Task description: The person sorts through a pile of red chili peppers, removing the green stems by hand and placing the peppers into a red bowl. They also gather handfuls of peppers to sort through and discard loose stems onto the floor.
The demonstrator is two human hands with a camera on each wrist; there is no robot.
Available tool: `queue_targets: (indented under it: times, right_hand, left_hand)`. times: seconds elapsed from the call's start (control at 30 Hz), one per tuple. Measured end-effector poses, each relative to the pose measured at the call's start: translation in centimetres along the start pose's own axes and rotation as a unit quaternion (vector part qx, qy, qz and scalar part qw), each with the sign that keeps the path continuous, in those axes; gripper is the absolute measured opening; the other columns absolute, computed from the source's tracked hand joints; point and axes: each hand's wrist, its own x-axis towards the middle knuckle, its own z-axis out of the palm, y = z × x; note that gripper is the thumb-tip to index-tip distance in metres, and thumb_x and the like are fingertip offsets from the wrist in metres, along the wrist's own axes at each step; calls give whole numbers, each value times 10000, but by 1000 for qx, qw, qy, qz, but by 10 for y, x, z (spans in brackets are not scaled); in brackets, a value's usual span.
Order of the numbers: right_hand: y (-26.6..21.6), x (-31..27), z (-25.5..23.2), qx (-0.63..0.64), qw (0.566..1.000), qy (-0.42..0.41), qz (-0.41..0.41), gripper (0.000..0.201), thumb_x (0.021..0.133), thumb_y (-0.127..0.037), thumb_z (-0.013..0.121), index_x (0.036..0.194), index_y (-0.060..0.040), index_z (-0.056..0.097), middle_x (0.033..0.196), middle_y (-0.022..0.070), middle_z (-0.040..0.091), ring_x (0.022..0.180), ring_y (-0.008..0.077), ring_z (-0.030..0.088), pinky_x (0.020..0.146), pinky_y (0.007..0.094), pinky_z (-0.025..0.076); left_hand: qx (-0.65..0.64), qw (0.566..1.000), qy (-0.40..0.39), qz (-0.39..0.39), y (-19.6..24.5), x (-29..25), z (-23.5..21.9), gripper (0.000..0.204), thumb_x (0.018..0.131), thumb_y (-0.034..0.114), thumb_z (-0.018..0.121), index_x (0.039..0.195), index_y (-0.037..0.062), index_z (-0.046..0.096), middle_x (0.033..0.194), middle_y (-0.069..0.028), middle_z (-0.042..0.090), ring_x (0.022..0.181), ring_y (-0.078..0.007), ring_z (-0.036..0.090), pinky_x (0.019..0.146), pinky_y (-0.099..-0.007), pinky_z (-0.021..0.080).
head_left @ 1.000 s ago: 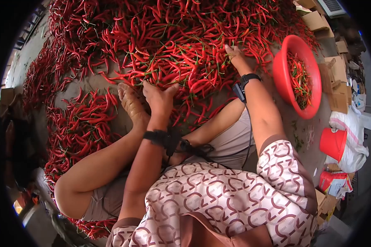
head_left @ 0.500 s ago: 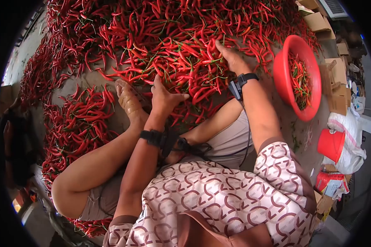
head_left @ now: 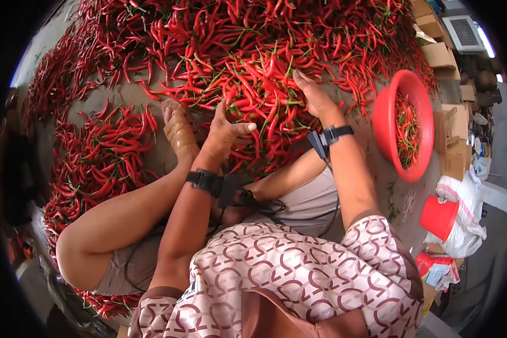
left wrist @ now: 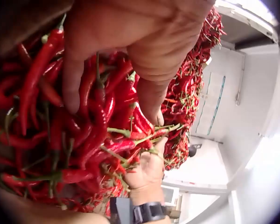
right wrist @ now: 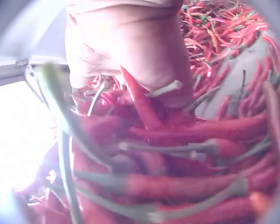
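Grey floor (head_left: 163, 160), basin (head_left: 381, 124) of chilies (head_left: 407, 132), hands (head_left: 223, 135) (head_left: 319, 102) flanking chili pile (head_left: 269, 96)

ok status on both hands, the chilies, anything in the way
Left grip, right grip touching red chilies from opposite sides. Chilies bunched between them. Foot close beside left grip, possible snag; red basin off to the right.

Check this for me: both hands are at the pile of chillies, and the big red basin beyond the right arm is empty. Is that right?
Not empty: the head view shows chillies inside the big red basin. The left hand and right hand are at the pile.
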Motion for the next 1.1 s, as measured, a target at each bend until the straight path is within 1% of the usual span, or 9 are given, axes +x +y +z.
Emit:
queue_targets:
  times: [0.1, 0.13, 0.23, 0.27, 0.33, 0.5, 0.63, 1.0, 1.1]
  right_hand:
    - [-26, -21, 14, 47, 987, -140, -65, 892, 829, -661, 555, 1452, -67, 317, 1476, 105, 363, 1365, 222, 305, 1128, 400, 190]
    - [-21, -18, 16, 125, 981, -150, -18, 848, 862, -622, 542, 1458, -69, 301, 1487, 106, 342, 1368, 222, 303, 1119, 403, 224]
    - [-8, -10, 23, 105, 992, 31, 58, 796, 879, -600, 535, 1435, -63, 344, 1449, 98, 398, 1329, 205, 362, 1099, 369, 280]
    - [-6, -6, 20, 149, 987, -60, 32, 835, 869, -617, 534, 1440, -45, 326, 1464, 111, 374, 1341, 212, 344, 1102, 392, 282]
    - [1, -7, 16, 129, 988, -85, 15, 826, 871, -616, 532, 1428, -36, 343, 1445, 118, 398, 1318, 215, 380, 1090, 389, 309]
    - [-18, -23, 30, 218, 960, -173, 15, 702, 873, -565, 569, 1330, -41, 472, 1245, 99, 583, 1115, 201, 569, 967, 368, 465]
    - [-5, -9, 28, 189, 973, -133, 21, 704, 855, -593, 571, 1312, -63, 494, 1215, 95, 600, 1102, 203, 580, 943, 377, 486]
    - [11, 2, 19, 209, 970, -114, 60, 659, 826, -558, 638, 1253, -63, 553, 1117, 80, 649, 956, 182, 647, 844, 349, 543]
    - [22, 14, 12, 53, 992, -112, -20, 797, 804, -586, 651, 1315, 2, 487, 1288, 113, 548, 1203, 196, 493, 1049, 337, 347]
  left_hand:
    - [-23, 999, -23, -6, -3, 1, -12, 983, 683, 94, 794, 1455, 114, 185, 1299, -149, 484, 1017, -286, 607, 661, -397, 591]
    - [-33, 999, -29, -20, -4, 3, -18, 978, 689, 114, 794, 1456, 117, 187, 1310, -147, 476, 1041, -293, 598, 676, -409, 587]
    - [-136, 987, -82, -27, -5, 6, -27, 1000, 719, 206, 790, 1479, 136, 144, 1373, -146, 423, 1169, -339, 524, 849, -568, 498]
    - [-184, 977, -108, -22, -6, 8, -30, 1043, 716, 197, 793, 1492, 134, 98, 1378, -151, 416, 1172, -354, 517, 876, -595, 472]
    - [-238, 960, -142, -31, -9, 7, -35, 1084, 715, 214, 797, 1507, 146, 60, 1382, -137, 424, 1256, -369, 430, 963, -664, 358]
    - [-221, 963, -150, -39, -2, 4, -36, 881, 806, 252, 709, 1491, 157, 163, 1429, -114, 377, 1280, -340, 421, 940, -645, 386]
    - [-225, 968, -103, -32, -7, 6, -29, 751, 863, 273, 629, 1479, 154, 216, 1431, -106, 381, 1289, -332, 416, 948, -630, 390]
    - [-237, 960, -145, -32, -3, 5, -33, 700, 833, 246, 650, 1429, 121, 305, 1343, -94, 475, 1210, -267, 492, 924, -561, 424]
    - [-168, 983, -69, -29, -17, 14, -33, 729, 775, 165, 727, 1387, 108, 335, 1247, -100, 532, 1091, -244, 572, 841, -473, 497]
